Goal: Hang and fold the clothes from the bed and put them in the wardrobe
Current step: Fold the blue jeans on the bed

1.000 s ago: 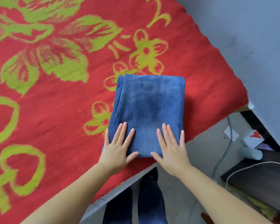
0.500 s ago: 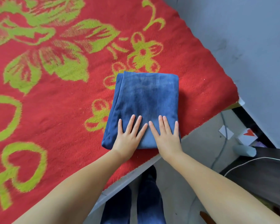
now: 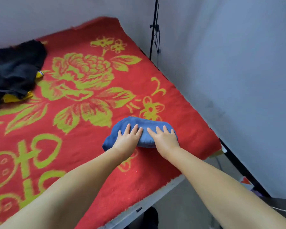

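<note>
Folded blue jeans (image 3: 139,123) flat on red bedspread (image 3: 89,146)

Soft, even indoor light fills the room, leaving the red bedspread (image 3: 92,83) vivid and free of glare. A faint shadow sits under the folded blue cloth (image 3: 139,123). Wide-angle distortion bows the bed edge and walls, and the forearms near the lower border look slightly blurred.

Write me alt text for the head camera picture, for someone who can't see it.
Two bare hands, left hand and right hand, press flat on folded blue jeans lying on a red blanket with yellow-green flowers. A pile of dark clothes lies at the bed's far left.
</note>
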Demonstrator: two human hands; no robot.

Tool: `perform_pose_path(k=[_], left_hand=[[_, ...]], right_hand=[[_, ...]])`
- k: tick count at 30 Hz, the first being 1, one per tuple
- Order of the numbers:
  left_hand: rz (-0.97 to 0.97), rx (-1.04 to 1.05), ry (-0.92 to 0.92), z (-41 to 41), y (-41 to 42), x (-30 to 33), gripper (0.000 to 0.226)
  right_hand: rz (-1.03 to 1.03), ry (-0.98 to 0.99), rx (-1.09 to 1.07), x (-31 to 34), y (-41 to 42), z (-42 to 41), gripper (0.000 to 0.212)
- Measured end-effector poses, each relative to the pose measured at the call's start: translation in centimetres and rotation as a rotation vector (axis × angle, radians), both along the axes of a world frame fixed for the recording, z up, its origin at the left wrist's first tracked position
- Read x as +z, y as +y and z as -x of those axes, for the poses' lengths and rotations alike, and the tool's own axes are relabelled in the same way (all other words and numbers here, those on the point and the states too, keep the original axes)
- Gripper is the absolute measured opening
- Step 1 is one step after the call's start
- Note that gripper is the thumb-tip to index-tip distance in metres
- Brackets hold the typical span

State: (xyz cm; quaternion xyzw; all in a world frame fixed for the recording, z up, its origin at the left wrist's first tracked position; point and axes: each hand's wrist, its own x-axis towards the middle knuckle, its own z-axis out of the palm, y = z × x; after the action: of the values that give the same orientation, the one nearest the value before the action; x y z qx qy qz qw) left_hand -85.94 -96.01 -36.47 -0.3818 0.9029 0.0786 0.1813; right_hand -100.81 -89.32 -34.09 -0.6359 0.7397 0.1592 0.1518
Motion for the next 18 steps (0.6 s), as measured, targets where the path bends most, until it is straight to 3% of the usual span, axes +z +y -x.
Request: perform_pose_path(k=[9,18], left_hand=[[0.076,0.399,-0.012,-13.5,1.2,10.6,0.077],[0.216,0.995,-0.058,-29.1,16.2,16.6,0.070]], right_hand=[[0.076,-0.012,0.391,9.5,-4.8,-12.1,0.079],[0.262,-0.008,1.041,15.3,0.6,-30.4,0.069]])
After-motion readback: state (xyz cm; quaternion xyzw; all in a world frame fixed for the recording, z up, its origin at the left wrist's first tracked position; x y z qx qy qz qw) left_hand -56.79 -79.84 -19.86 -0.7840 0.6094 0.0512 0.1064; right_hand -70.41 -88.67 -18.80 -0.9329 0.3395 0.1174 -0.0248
